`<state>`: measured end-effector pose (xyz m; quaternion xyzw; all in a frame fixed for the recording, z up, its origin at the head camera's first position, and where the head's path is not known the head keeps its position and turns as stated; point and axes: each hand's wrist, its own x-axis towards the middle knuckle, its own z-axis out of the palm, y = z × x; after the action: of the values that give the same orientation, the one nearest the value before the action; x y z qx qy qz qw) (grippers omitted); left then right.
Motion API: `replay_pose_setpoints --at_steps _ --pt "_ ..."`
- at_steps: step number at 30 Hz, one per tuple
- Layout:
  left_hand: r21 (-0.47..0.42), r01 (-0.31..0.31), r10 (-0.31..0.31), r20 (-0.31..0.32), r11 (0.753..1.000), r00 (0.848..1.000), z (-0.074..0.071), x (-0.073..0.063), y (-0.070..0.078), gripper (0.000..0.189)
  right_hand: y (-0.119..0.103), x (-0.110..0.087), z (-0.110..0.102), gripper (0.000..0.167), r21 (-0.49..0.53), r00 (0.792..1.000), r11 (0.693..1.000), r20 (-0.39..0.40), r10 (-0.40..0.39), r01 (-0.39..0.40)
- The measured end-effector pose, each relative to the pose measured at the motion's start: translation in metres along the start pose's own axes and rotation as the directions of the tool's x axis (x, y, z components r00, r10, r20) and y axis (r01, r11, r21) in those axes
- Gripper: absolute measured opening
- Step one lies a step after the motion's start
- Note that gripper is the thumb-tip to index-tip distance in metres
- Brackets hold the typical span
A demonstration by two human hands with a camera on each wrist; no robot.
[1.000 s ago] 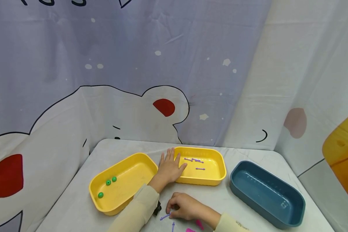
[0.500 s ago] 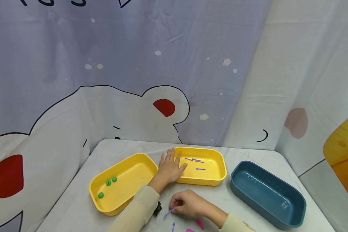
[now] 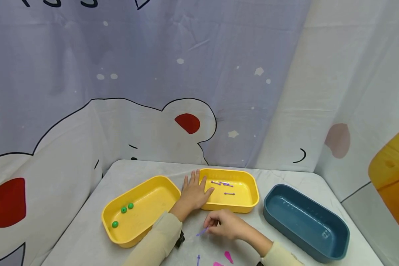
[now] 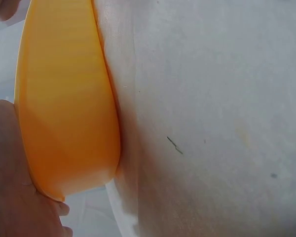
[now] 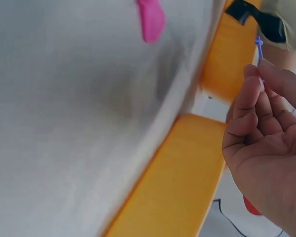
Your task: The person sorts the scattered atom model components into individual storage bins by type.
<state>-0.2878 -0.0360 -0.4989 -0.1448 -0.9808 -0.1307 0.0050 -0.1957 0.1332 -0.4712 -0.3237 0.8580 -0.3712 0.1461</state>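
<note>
My right hand (image 3: 227, 224) pinches a small purple stick with knobbed ends (image 3: 202, 231) between thumb and fingertips, above the table in front of the middle yellow tray (image 3: 231, 208). The right wrist view shows the same purple stick (image 5: 259, 47) poking out past the fingertips. My left hand (image 3: 193, 195) lies with spread, straight fingers across the left rim of that tray; the left wrist view has the hand (image 4: 12, 177) against the rim of the yellow tray (image 4: 71, 98). Several similar purple sticks (image 3: 229, 193) lie inside it.
A second yellow tray (image 3: 136, 188) at the left holds three green beads (image 3: 115, 224). To the right stands a dark blue tray (image 3: 306, 221). Near the front edge lie another purple stick (image 3: 198, 260) and pink pieces (image 3: 228, 256). A patterned curtain (image 3: 146, 66) hangs behind.
My right hand has lifted the purple stick from the front of the table and moved it up and right, toward the middle yellow tray. The left hand has stayed in place.
</note>
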Motion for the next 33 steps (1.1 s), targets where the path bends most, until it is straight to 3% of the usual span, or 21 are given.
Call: replay_pose_setpoints --at_steps 9,18,27,33 --pt "0.010 0.011 -0.011 0.008 1.000 1.000 -0.001 -0.001 0.002 0.075 0.003 -0.003 -0.023 0.005 0.042 0.995 0.998 -0.094 -0.033 0.037" --pt "0.012 0.004 -0.004 0.010 1.000 1.000 -0.001 0.000 0.001 0.073 0.011 -0.001 -0.043 0.006 0.076 0.976 0.996 -0.210 0.063 -0.048" --pt "0.018 0.011 -0.011 0.023 1.000 1.000 0.001 0.001 0.001 0.073 0.028 -0.001 -0.059 0.013 0.181 0.923 0.968 -0.312 0.226 -0.176" --pt "0.029 0.016 -0.017 0.019 0.999 1.000 0.003 0.001 0.000 0.074 0.037 0.009 -0.065 0.014 0.307 0.863 0.920 -0.363 0.350 -0.244"
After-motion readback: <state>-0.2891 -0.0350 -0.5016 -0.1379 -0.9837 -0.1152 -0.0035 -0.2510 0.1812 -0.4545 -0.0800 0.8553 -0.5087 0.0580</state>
